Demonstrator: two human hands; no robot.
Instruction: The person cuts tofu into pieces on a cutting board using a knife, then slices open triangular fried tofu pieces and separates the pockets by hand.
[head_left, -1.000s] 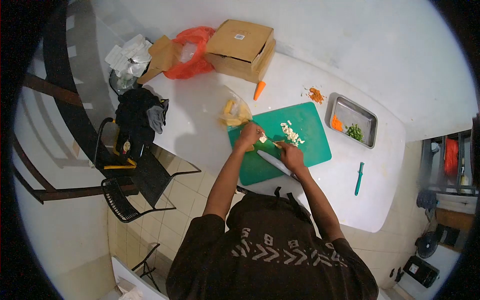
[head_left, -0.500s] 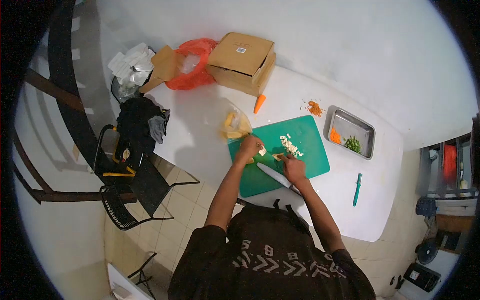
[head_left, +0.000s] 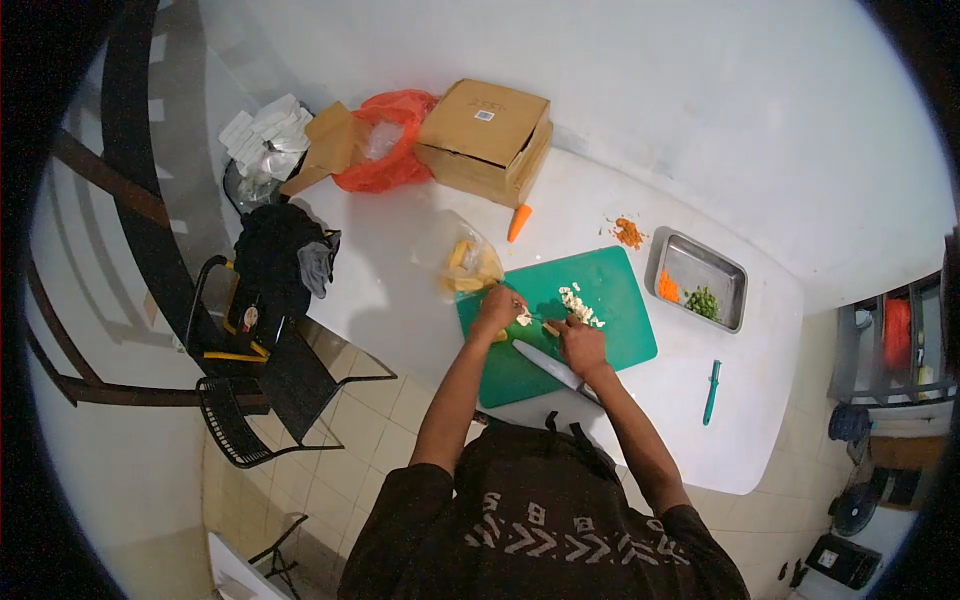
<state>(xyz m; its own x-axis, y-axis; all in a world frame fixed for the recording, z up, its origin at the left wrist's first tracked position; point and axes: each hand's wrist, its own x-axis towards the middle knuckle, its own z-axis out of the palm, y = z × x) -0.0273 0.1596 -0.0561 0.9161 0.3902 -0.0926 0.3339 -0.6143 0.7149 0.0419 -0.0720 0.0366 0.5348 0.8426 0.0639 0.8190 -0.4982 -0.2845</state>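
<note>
As two bare hands meet over a green cutting board [head_left: 625, 300] at the center of the frame, the left hand [head_left: 497, 309] pinches a pale piece [head_left: 523, 317] in its fingertips. The piece is small, cream-colored and irregular in outline, and it sits at the middle of the picture, above the board's left half; its finer surface is too small to read. The right hand [head_left: 581, 344], its fingers closed, grips a slim tan item [head_left: 551, 328] that points toward the left hand, too small to identify.

Just above the right hand, white chopped bits [head_left: 579, 304] lie scattered on the board, matte and uneven in size. A broad-bladed knife [head_left: 545, 362] rests below the hands, its blade tip toward the left hand, while a yellow chunk [head_left: 501, 336] shows beside the left wrist. A clear plastic bag [head_left: 472, 262] of yellow chunks stands at the board's upper left corner.

Right of center, a metal tray [head_left: 732, 272] holds diced orange pieces [head_left: 668, 287] beside chopped greens [head_left: 702, 303]. Orange shreds [head_left: 628, 233] lie left of the tray, a carrot piece [head_left: 519, 223] is near the cardboard box [head_left: 485, 120] in the upper middle, and a green-handled peeler [head_left: 712, 393] lies at right.
</note>
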